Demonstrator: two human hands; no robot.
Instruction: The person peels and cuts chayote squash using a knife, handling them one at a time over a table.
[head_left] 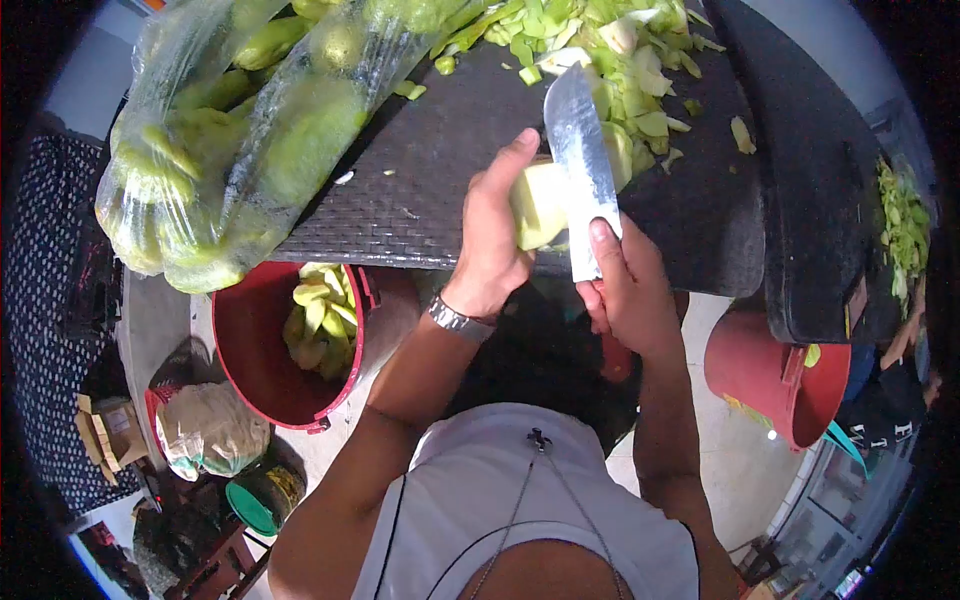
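My left hand, with a metal watch at the wrist, is closed around a peeled pale-yellow fruit that looks like a green mango. My right hand grips the white handle of a broad-bladed knife, thumb along the handle. The blade points away from me and passes in front of the fruit, hiding part of it; I cannot tell whether it is cutting in. Both hands are at the near edge of a dark woven tabletop. Beyond the knife lies a heap of green peelings.
A clear plastic bag of green fruit lies at the table's left. Below it stands a red bucket holding pale fruit pieces. Another red bucket is at the right, under a second dark surface with more peelings.
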